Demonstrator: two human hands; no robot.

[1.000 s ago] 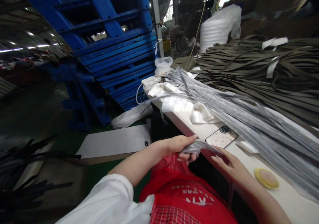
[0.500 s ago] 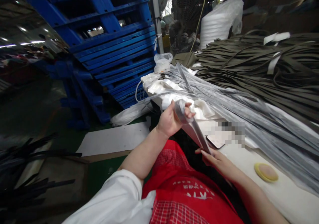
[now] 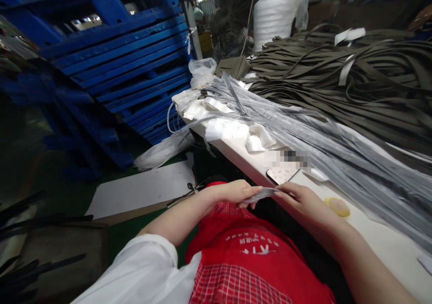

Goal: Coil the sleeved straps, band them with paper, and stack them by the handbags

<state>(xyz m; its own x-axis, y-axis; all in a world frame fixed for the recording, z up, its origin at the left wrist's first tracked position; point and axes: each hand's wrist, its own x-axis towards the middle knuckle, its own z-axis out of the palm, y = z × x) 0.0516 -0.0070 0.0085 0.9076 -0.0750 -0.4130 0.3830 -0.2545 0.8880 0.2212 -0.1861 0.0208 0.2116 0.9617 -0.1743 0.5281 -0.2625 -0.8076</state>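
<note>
While both hands pinch it, the grey strip [image 3: 261,195] spans left hand [image 3: 238,192] to right hand [image 3: 297,198] at the worktop [image 3: 371,236] edge, held taut above the lap; grey strip pile [image 3: 303,137], phone [image 3: 281,174] nearby.

Factory or garment-trim workshop floor. Blue plastic pallets [image 3: 111,56] stacked upright beyond surface's far left edge. White surface [image 3: 371,241] heaped with long grey strips [image 3: 320,146] and, toward far right edge, olive-green strips [image 3: 354,83]. Small white pieces [image 3: 226,128] piled near far left corner. Big white foam roll [image 3: 276,15] behind. Green floor [image 3: 135,236], cardboard sheet [image 3: 141,191] lying on it.
</note>
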